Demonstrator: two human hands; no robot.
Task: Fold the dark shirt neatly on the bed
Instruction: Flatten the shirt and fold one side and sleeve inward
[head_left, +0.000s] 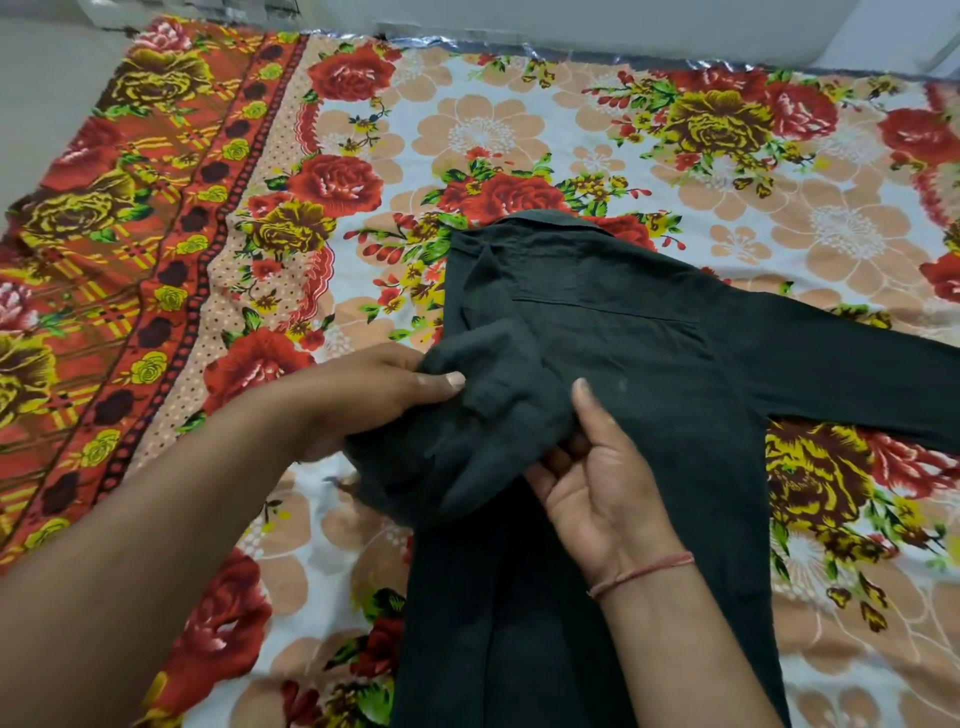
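Bed (130, 73), floral bedsheet (519, 130) spread over it, dark shirt (649, 364) lying on the sheet

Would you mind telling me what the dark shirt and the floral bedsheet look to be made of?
Dark shirt: apparently soft matte woven cloth, likely cotton; it creases and bunches limply without shine. Floral bedsheet: thin printed woven fabric, matte, lying flat with slight wrinkles.

Honestly nothing to read here, no text, labels, brand tags, numbers or signs anywhere in the view. The dark shirt (623, 364) shows plain fabric with no visible tag or print, and the bedsheet (467, 130) is just a floral pattern, no lettering on it.
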